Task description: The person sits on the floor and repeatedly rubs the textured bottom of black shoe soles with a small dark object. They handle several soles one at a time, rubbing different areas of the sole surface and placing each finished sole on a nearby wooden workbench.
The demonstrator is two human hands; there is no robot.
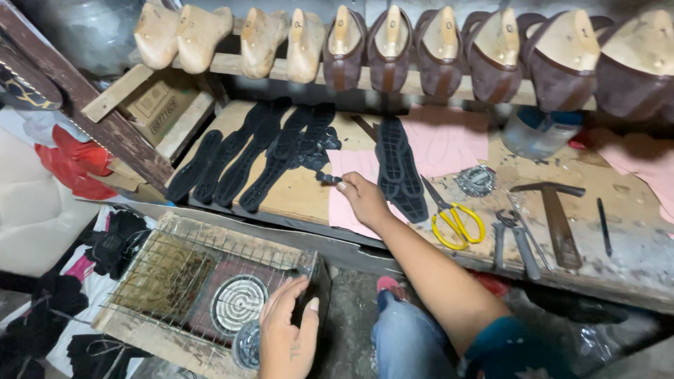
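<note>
workbench: right hand outstretched, left hand on heater box.

Single view only, head cam. Looked down and forward from seated worker's eye level, slight tilt, wide lens. Workbench filled mid frame, close, within arm's reach. Shelf of shoe lasts ran along top edge, farthest from lens. Wire-topped heater box sat nearest, lower left, by worker's knee. No second view, so no overlap.
</note>
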